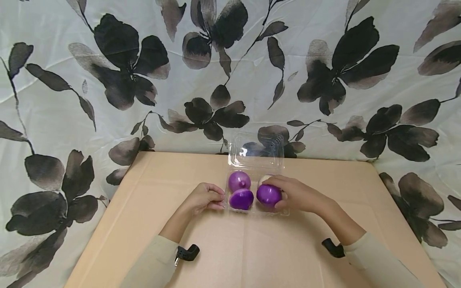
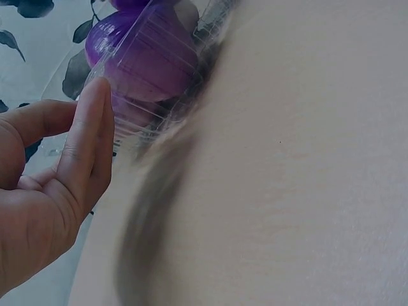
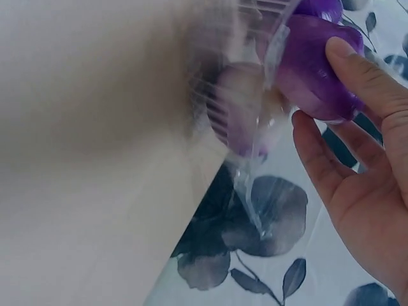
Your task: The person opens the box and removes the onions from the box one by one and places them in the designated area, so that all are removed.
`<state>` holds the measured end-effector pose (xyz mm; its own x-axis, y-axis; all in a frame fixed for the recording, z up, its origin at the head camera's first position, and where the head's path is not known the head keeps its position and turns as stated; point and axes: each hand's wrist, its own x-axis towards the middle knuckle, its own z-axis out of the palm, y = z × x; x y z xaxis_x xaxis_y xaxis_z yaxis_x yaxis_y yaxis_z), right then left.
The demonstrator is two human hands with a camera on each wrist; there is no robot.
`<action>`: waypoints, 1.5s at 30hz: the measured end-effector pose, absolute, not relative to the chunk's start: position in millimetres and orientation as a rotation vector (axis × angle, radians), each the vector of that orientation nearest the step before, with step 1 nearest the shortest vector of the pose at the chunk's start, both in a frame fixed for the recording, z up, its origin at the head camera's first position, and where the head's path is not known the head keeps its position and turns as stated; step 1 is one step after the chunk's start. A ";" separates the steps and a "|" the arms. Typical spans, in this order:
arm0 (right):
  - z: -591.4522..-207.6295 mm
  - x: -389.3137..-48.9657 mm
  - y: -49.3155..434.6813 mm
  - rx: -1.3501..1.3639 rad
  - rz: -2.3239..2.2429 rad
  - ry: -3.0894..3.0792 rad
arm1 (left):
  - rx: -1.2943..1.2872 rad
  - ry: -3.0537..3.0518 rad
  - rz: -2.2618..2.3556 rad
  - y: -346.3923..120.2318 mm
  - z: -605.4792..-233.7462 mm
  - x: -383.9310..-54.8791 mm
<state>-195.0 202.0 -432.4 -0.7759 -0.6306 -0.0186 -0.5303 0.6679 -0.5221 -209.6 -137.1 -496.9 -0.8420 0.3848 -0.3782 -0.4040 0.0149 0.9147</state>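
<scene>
A clear plastic clamshell box stands with its lid raised at the back. My left hand holds the box's left rim between thumb and fingers. My right hand grips a glossy purple onion over the front right of the box; in the right wrist view the thumb lies on the onion, with fingers beneath. On the left side of the box sit a purple onion with a nub and another purple onion in front. A pale-topped round thing at the back right is partly hidden by my right hand.
The box stands on a tan cardboard surface, near its back edge. Behind and beside the board hangs white cloth with dark flowers. Black wrist mounts sit at both sleeves.
</scene>
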 end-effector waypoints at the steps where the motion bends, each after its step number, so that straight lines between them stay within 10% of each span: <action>1: -431.2 -194.8 204.6 -0.939 -0.765 2.692 | -0.021 1.753 1.883 -137.0 -497.0 -209.6; 45: -469.3 -198.7 380.3 -0.144 -1.180 3.093 | -0.019 1.770 1.897 -134.3 -506.3 -206.5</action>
<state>-198.7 380.3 -469.3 -0.9815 -0.0198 0.1907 -0.1418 0.7444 -0.6525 -206.5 -134.3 -506.3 -0.8537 0.3713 -0.3651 -0.3899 0.0088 0.9208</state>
